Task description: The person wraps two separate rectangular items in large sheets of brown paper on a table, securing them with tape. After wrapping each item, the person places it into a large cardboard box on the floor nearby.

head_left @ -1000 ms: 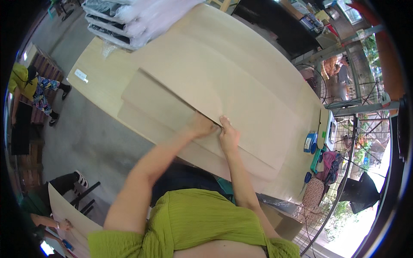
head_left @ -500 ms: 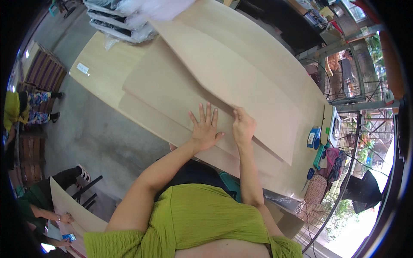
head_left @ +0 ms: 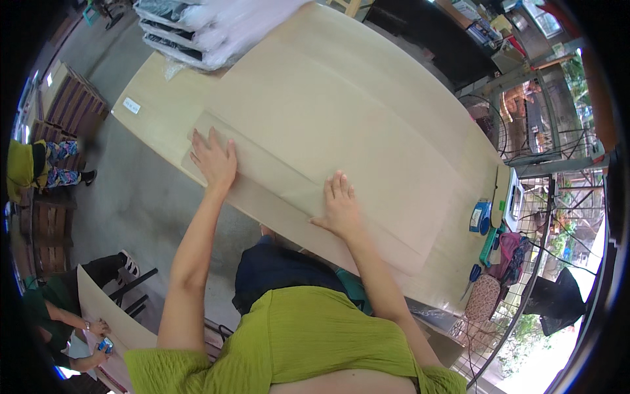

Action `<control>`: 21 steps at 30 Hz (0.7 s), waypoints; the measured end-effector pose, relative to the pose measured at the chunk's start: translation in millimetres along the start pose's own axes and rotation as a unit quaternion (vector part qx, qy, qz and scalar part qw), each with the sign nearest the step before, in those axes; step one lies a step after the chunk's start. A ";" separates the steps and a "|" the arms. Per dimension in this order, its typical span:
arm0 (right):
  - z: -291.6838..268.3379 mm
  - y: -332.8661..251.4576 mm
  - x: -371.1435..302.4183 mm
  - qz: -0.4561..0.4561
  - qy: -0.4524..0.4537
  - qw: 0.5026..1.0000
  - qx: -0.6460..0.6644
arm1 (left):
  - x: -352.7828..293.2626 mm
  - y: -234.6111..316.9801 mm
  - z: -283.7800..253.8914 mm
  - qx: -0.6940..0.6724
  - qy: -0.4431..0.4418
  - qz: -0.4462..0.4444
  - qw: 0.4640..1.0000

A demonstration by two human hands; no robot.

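Observation:
A large sheet of brown paper [head_left: 367,144] lies folded over on itself across the light wooden table [head_left: 157,85], its long loose edge running in front of me. My left hand [head_left: 215,159] presses flat near the left end of that edge, fingers spread. Palm down on the folded paper closer to the middle, my right hand [head_left: 341,207] has its fingers stretched and the thumb out to the side. Neither hand grips anything. How many layers lie under the top one I cannot tell.
Plastic-wrapped dark items [head_left: 174,33] are stacked at the far left of the table. At the right end lie a blue roll [head_left: 480,218], blue-handled scissors [head_left: 472,274] and a patterned pouch [head_left: 483,293]. A co-worker's hand [head_left: 100,328] rests on another board, lower left.
The raised paper flap has come down flat toward me. My right hand has let go of its edge and opened; my left hand has slid left and farther along the paper.

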State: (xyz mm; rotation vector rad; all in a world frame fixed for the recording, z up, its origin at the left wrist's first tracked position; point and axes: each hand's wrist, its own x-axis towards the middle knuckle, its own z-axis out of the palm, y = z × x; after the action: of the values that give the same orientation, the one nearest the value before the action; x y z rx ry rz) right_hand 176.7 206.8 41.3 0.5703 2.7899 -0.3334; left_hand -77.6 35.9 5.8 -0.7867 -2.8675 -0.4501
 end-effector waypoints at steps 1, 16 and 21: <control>-0.5 3.9 -0.3 0.005 -0.009 1.000 -0.006 | -5.2 11.1 -3.7 -0.051 0.055 0.076 0.994; -73.2 142.6 -39.7 0.052 0.125 0.848 0.513 | -16.2 -7.7 -20.5 -0.067 0.005 0.283 0.957; -26.6 220.3 -41.4 0.125 0.200 0.906 0.353 | -35.8 45.5 4.6 -0.068 -0.041 0.258 0.963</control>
State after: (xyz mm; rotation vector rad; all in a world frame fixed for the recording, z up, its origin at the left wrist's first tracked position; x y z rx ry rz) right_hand 298.2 397.0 42.0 1.2641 2.8533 -1.3253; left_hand -23.7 57.6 5.5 -1.5488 -2.5688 -0.5520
